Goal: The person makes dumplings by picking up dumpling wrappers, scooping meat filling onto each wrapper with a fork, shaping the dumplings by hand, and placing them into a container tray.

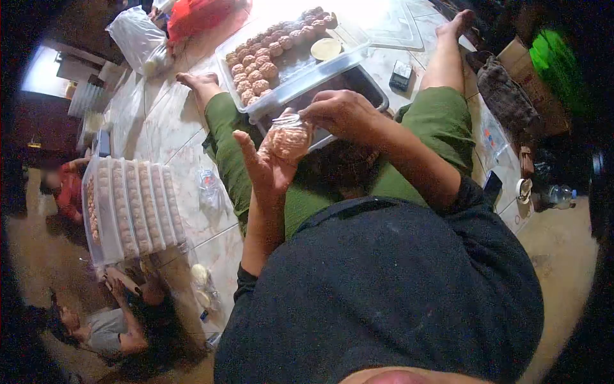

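A round, ridged, pinkish-tan ball rests on the palm and fingers of my left hand, whose thumb sticks out to the side. White strands or a thin tool show at the ball's top. At that spot the fingers of my right hand are pinched together; what they hold is too small to name. Just beyond my hands, a clear plastic container holds rows of similar balls and a round, pale disc. It sits partly over a dark tray.
Stacked clear boxes of balls stand at the left, near two other people. A small dark device lies by my right leg. White and red bags are at the upper left. A cardboard box and plastic bottle are at the right.
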The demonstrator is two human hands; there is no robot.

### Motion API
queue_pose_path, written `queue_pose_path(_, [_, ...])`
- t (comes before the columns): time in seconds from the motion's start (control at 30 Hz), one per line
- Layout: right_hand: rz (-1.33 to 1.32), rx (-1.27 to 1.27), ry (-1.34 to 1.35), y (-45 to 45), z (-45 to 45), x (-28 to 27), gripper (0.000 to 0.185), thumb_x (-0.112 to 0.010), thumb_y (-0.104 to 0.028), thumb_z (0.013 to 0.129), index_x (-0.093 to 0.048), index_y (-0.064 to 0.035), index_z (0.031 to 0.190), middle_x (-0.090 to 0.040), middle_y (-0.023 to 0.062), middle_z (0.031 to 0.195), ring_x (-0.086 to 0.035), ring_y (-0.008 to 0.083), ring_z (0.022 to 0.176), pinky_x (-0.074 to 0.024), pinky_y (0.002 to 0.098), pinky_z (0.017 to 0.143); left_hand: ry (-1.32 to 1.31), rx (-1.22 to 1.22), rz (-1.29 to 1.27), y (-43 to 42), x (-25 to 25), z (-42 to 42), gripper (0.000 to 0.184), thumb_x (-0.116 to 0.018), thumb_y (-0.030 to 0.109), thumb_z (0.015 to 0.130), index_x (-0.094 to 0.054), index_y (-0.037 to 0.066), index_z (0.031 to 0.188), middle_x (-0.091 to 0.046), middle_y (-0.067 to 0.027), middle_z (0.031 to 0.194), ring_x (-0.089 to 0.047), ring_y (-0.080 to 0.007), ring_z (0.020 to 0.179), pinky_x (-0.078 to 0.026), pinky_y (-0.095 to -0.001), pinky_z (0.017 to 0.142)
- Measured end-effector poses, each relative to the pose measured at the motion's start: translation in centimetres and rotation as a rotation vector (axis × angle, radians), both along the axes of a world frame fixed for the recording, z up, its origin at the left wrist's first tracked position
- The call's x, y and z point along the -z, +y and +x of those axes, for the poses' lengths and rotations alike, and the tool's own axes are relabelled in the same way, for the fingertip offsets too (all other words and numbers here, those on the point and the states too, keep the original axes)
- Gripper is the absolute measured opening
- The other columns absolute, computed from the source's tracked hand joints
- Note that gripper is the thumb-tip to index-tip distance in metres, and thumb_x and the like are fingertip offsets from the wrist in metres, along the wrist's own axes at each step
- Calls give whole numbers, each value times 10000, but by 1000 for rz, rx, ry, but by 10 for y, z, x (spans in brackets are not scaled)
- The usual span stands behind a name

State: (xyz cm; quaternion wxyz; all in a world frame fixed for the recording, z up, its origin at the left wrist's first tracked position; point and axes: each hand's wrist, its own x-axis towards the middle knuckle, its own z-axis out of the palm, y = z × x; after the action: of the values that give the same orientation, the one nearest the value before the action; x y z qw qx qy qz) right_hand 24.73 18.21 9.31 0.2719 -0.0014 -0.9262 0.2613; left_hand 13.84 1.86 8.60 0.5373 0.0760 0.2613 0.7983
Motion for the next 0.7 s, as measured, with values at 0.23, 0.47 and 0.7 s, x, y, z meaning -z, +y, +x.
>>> queue_pose_path(0.23, [-748,-84,-1,27,1,20,277,-583,-237,849,-632,17,947,-633,38,910,-570,66,743,-485,263,623,173,72,18,0,3,-7,1072,-363,796,649,-91,57,1377,-378,-291,1249,-415,-409,1141,-355,-451,970])
queue_pose_path(0.47, [-868,-346,-479,26,-5,49,190,-571,-152,838,-634,9,918,-636,19,789,-559,86,709,-458,240,672,212,306,-100,8,5,8,1076,-335,787,663,20,74,1386,-416,-193,1248,-506,-321,1063,-405,-422,926])
queue_pose_path(0.7, [-958,-115,-348,30,-18,65,200,-534,-207,868,-581,-24,933,-607,6,816,-547,56,675,-458,199,584,465,59,-453,5,25,-25,834,-600,151,799,-12,46,1380,-446,-178,1151,-546,-181,880,-472,-266,794])
